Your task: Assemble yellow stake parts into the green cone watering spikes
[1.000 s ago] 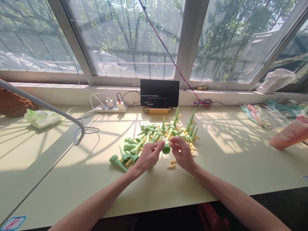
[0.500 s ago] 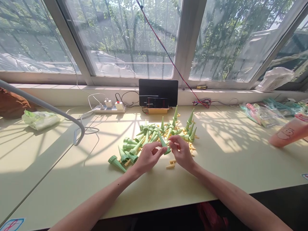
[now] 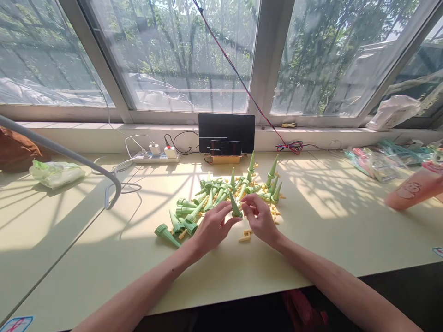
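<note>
My left hand (image 3: 215, 224) grips a green watering spike (image 3: 235, 206) between thumb and fingers, its point up and its ribbed base low. Close against its right side, my right hand (image 3: 259, 216) is pinched; whatever lies between those fingertips is too small and hidden to make out. Behind both hands spreads a pile of green spikes (image 3: 195, 214), most lying on their sides. Several spikes with small yellow stems (image 3: 272, 170) stand point up at the back right. Loose yellow plastic pieces (image 3: 245, 236) lie on the table beneath my right hand.
A black tablet (image 3: 226, 127) and a phone (image 3: 225, 148) lean at the windowsill. A power strip (image 3: 155, 157) with cables is left of them. A pink cup (image 3: 413, 189) lies tilted on the right, near plastic bags (image 3: 377, 161). A grey curved bar (image 3: 69, 143) crosses the left side.
The spike in my left hand has turned more upright, its base shifting slightly left. My right hand stays pinched beside it, and the pile looks the same.
</note>
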A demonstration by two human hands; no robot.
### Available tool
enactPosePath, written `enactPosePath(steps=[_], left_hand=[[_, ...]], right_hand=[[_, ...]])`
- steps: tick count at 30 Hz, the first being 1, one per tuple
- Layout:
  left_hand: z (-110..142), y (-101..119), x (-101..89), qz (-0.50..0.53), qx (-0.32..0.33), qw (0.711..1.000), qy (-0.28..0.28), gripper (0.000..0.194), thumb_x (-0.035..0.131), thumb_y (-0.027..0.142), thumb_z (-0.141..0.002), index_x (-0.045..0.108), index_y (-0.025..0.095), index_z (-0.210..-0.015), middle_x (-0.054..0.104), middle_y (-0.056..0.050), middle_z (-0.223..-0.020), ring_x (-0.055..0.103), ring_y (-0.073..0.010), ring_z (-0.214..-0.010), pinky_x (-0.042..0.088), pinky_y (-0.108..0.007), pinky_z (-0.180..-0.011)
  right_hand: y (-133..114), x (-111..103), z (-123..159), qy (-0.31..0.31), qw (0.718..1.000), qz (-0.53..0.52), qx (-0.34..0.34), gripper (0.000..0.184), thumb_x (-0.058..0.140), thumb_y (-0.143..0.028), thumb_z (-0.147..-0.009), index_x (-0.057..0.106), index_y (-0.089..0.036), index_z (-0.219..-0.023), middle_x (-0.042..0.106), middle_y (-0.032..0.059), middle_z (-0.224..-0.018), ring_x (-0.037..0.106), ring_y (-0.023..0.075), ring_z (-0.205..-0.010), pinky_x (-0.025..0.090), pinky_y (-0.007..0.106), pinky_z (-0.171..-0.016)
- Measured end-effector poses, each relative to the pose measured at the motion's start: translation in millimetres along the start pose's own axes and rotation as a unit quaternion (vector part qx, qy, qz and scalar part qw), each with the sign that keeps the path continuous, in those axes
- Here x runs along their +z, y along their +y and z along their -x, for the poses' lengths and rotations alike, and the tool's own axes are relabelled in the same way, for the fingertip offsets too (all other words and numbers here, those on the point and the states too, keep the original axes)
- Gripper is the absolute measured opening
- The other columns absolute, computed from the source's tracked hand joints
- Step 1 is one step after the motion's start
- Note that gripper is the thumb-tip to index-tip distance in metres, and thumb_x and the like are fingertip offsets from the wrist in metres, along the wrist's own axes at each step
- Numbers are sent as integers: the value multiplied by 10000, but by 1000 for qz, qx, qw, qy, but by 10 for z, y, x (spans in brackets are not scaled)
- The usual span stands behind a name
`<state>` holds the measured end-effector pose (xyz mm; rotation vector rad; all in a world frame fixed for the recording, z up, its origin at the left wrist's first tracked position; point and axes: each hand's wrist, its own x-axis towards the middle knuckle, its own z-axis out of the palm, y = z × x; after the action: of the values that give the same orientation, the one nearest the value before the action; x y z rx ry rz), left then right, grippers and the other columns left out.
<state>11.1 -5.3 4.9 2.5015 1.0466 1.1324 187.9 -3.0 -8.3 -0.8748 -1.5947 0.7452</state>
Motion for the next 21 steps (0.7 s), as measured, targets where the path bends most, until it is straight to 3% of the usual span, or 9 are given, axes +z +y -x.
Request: enactPosePath(steps=[6,12,14,16,18,21], left_hand=[[21,-27,10,-19,36,999,6,233,551,262,-934,608,201,-1152,661,-102,-1129,659,-143,-809,532,-245,-673],[29,-34,28,-28,56,998,26,321,538,253,-938,570,214,-1255,643,-127,-1215,678,-201,-981,569,-296,-771],[21,-14,26,-16,31,999,30,298,530,253,-942,588,228,-1233,649,-109,-1210,683,-174,-913,564,-270,-729],[9,11,15,-8,11,999,38,256,532,264,-941,617,221,-1179,664,-99,-1177,654,-117,-709,539,-241,-640],[-4,35,-4,-2,-8,999,50,245,547,286,-931,621,204,-1150,677,-92,-1129,545,-66,-529,495,-225,-556],[-24,69,-39,20,-37,996,72,248,541,303,-929,612,181,-1133,685,-76,-1060,435,-44,-451,439,-219,-510]], right_hand=[[1,6,8,-5,1000,-3,8,115,501,-304,-949,535,-204,-993,482,-27,-681,457,111,-554,421,247,-501],[-14,20,20,-6,1000,-7,19,114,480,-313,-962,521,-210,-989,477,-34,-665,431,102,-520,400,240,-487],[-23,26,18,0,1000,-5,15,113,476,-312,-963,518,-212,-994,466,-39,-658,422,100,-516,394,237,-486],[-31,26,12,12,1000,-2,11,114,478,-314,-963,512,-214,-1006,465,-40,-659,436,105,-527,406,239,-498],[-36,18,5,30,999,1,12,114,482,-317,-962,507,-217,-1010,467,-39,-660,451,109,-540,420,241,-510],[-41,-3,-7,63,998,5,23,104,479,-317,-967,505,-221,-999,470,-37,-663,457,110,-544,424,237,-507]])
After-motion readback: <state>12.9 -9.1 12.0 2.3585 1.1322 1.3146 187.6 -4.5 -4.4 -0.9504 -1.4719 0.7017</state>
